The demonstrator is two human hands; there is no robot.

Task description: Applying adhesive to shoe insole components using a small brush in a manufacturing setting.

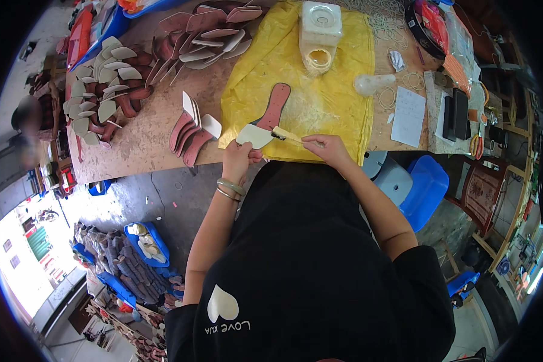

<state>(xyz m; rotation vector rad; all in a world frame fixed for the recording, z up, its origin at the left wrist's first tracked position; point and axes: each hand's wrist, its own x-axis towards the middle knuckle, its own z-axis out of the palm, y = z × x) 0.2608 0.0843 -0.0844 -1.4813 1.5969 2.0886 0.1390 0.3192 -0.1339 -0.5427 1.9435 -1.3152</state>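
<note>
My left hand pinches the white end of a shoe insole, whose long red part points away from me over a yellow plastic sheet. In my right hand is a small brush with a pale handle. Its dark head meets the insole close to where white and red join. Beyond it, an open-necked, pale plastic glue container lies on the sheet, crusted around the mouth. Left of my left hand sits a small overlapping stack of red and white insoles.
Large insole piles cover the table's left and far side. On the right are a translucent bottle, a written sheet of paper, loose string and orange-handled scissors. A blue basin stands below the table edge.
</note>
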